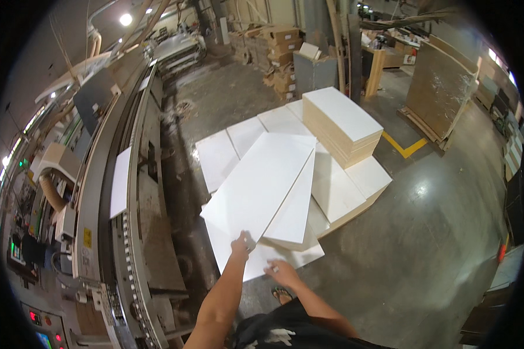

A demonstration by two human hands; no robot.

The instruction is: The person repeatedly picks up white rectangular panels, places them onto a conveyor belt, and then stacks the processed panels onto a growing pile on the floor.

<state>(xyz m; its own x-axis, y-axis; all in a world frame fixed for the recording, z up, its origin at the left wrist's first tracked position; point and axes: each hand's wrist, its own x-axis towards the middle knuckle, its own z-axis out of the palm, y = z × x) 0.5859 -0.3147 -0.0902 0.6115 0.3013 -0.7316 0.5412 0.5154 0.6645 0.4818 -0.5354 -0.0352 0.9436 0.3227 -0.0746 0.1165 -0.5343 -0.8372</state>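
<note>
Left hand (240,244) has a grip on the near edge of a big white panel (261,183), holding it tilted up over the low spread of white boards (337,192) on the concrete floor (413,250). Right hand (280,272) is just beside it, lower and to the right, fingers loosely curled over the edge of the bottom board (256,262), though I can't tell if it's actually gripping. Beyond the hands sits a taller panel stack (340,125), and off to the left runs a long edge-banding machine (119,192).
</note>
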